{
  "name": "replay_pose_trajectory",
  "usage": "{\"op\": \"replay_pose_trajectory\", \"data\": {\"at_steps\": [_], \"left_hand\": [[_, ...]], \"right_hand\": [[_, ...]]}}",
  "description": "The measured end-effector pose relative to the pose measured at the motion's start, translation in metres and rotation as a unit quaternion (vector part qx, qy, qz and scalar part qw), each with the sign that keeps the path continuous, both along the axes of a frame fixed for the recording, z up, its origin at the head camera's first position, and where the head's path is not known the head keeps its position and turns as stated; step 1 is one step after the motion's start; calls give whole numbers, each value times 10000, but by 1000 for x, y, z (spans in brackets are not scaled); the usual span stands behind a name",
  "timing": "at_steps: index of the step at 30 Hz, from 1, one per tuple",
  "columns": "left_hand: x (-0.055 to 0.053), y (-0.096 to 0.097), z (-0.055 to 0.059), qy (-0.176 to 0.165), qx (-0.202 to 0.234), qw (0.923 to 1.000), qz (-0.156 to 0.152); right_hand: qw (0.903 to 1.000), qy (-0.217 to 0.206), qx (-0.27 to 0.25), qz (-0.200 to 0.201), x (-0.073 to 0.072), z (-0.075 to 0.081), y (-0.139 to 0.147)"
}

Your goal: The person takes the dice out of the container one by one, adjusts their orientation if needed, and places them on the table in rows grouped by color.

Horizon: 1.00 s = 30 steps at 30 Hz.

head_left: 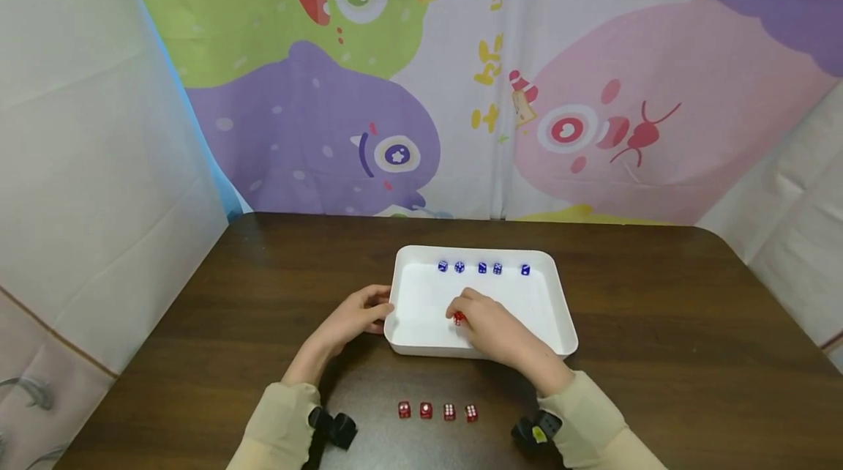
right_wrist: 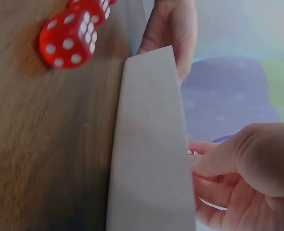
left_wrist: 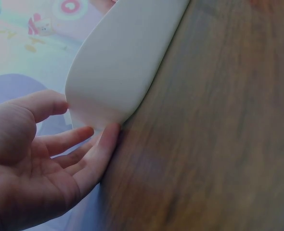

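Observation:
In the head view, my right hand (head_left: 497,327) is over the white tray (head_left: 421,349) and pinches a red die (head_left: 458,318) between thumb and fingers. From the right wrist view, only a small edge of that die (right_wrist: 193,152) shows beyond the tray wall (right_wrist: 149,144). My left hand (head_left: 356,316) rests against the tray's left end, its relaxed fingertips and thumb touching the outer wall (left_wrist: 118,57) in the left wrist view. Several blue dice (head_left: 483,268) stand in a row along the tray's far side.
Several red dice (head_left: 426,411) lie in a row on the brown table (head_left: 658,338), in front of the tray and between my forearms. Behind the table hangs a cartoon-printed curtain (head_left: 461,89). White cloth (head_left: 85,126) borders the left side.

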<state>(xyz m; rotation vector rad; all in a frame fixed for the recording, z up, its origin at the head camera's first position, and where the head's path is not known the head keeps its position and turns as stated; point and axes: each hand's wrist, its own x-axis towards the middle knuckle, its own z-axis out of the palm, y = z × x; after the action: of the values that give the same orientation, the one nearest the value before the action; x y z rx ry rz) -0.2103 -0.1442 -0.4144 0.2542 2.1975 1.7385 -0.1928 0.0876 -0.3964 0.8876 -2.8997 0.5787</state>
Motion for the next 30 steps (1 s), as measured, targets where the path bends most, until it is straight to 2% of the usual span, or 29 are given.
{"op": "replay_pose_trajectory", "data": {"at_steps": [9, 15, 27, 30], "left_hand": [[1, 0, -1, 11, -22, 10000, -5], [1, 0, 0, 34, -19, 10000, 5], [0, 0, 1, 0, -67, 10000, 11], [-4, -1, -6, 1, -45, 10000, 8]], "right_hand": [[9996, 187, -218, 31, 15, 8, 6], [9981, 477, -391, 93, 25, 14, 10], [9960, 711, -471, 272, 37, 17, 17], [9958, 702, -478, 330, 39, 16, 18]]}}
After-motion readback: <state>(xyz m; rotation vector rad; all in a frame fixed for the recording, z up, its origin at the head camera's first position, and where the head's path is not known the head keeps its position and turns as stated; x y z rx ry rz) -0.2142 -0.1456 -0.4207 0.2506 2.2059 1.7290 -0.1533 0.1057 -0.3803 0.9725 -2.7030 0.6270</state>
